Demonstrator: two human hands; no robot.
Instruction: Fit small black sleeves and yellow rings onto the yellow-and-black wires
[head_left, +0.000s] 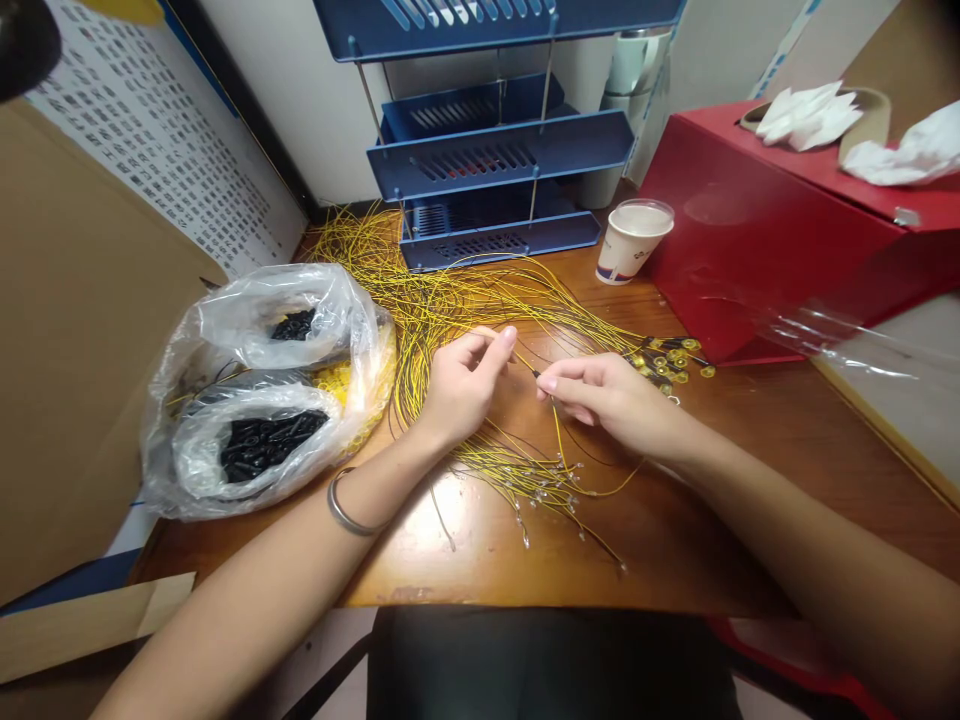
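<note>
My left hand [466, 388] is closed in a pinch on a thin yellow wire [524, 361] near the middle of the table. To its right, my right hand [604, 392] pinches a small black sleeve [536, 374] on that wire, and yellow and dark strands hang below the fingers. A large tangle of yellow and dark wires [442, 300] spreads behind and under my hands. Wire ends with small shiny metal tips [544, 490] lie nearest to me. By my right wrist, several yellow-and-black end pieces [667, 360] sit in a cluster.
At left stands a clear plastic bag [161, 420] holding black sleeves [274, 445] and yellow pieces. Behind are a blue tiered tray rack [502, 150] and a paper cup [634, 240]. A red box [735, 220] with tissues blocks the back right.
</note>
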